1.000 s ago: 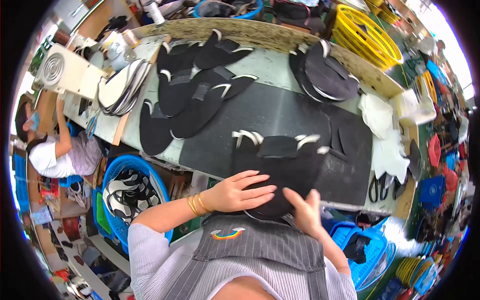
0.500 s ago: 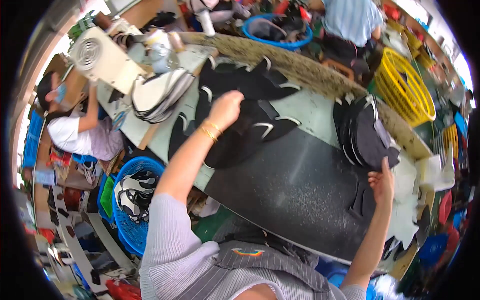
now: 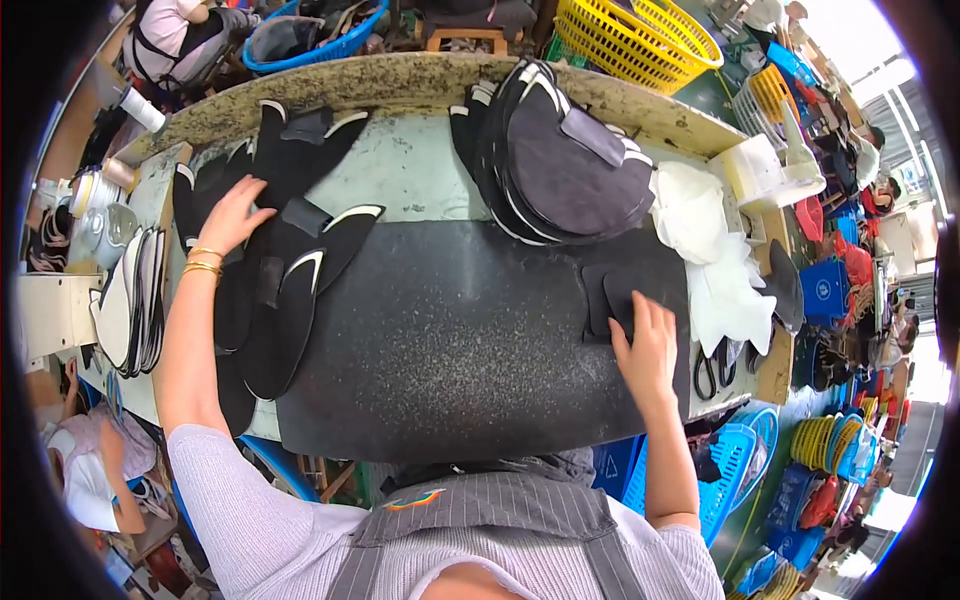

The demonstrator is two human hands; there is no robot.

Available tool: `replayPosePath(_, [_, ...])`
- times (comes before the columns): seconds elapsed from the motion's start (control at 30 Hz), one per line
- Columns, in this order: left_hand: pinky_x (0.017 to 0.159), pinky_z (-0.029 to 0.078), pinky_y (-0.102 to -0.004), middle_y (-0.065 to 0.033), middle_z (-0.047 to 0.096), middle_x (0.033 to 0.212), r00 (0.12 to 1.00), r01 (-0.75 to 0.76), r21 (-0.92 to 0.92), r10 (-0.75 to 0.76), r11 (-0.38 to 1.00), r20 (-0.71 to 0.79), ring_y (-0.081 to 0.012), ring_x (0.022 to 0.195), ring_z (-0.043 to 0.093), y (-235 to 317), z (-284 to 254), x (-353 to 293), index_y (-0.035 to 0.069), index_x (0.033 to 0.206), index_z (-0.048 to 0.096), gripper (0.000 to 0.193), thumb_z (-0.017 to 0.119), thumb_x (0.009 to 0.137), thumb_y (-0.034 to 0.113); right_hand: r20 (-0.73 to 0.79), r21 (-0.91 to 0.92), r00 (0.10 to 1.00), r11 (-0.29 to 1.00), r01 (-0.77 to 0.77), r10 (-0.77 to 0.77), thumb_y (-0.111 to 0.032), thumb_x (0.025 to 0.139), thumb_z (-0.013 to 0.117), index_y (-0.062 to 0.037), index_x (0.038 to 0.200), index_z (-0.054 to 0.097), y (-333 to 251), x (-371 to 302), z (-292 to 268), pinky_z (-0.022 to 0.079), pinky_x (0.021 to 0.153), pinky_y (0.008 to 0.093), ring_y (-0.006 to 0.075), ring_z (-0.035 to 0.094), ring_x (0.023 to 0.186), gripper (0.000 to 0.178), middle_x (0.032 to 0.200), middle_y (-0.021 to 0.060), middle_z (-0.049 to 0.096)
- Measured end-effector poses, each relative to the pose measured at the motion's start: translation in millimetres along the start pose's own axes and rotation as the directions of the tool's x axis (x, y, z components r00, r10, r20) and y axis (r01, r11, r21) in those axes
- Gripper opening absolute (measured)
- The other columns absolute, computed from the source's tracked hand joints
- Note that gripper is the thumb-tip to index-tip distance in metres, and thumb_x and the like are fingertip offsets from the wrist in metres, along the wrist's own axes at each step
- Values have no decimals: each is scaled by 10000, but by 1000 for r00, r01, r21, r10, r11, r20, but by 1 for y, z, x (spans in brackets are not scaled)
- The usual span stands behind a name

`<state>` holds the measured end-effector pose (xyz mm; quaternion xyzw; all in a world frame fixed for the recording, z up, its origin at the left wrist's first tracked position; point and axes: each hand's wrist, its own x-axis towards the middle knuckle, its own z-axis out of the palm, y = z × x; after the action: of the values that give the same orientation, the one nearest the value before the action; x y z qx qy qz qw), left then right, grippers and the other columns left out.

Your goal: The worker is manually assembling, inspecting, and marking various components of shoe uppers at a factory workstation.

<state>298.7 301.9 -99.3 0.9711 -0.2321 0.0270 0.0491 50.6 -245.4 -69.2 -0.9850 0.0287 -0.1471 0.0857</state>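
Observation:
My left hand (image 3: 235,213) is over several black curved fabric pieces with white-edged tips (image 3: 290,285), shaped like shoe uppers, spread across the left of the table. Its fingers are stretched out and the thumb stands apart. At the right, my right hand (image 3: 650,350) is beside small black rounded patches (image 3: 597,295), fingertips at the edge of one, thumb and fingers apart. Beyond the patches rests a thick stack of similar black pieces (image 3: 575,170), a dark patch lying on its top one.
A black mat (image 3: 470,340) sprinkled with pale crumbs covers the table's middle. White sheets (image 3: 720,280) and black-handled scissors (image 3: 708,378) lie at the right. White layered pieces (image 3: 130,300) stand at the left. A raised ledge (image 3: 400,75) runs along the back, with a yellow basket (image 3: 635,45) beyond.
The view has swung to the right. My right hand has moved from the stack's edge to the small patches. My left hand has loosened from a closed shape, still over the black pieces.

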Motion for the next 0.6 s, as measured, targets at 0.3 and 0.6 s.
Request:
replayPosePath(0.3, [685,504,-417,-157,620,871,708,193,13,-130,981,-694,-342,795,612,35,-15,15,41,1043,519,192,518,900,169,-52,320,949,906,-278,310,-86,887,578,9,1110,556,32,-7,-20,496,689,374,306,609,771,244,933,145,619])
replayPosePath(0.6, [612,505,-291,-95,575,858,636,-307,358,470,882,-611,-218,755,603,282,-126,-75,35,1049,635,330,593,726,88,-246,45,969,999,-24,34,-45,856,570,-9,1011,610,17,-8,-8,485,645,362,280,595,741,164,866,128,606])
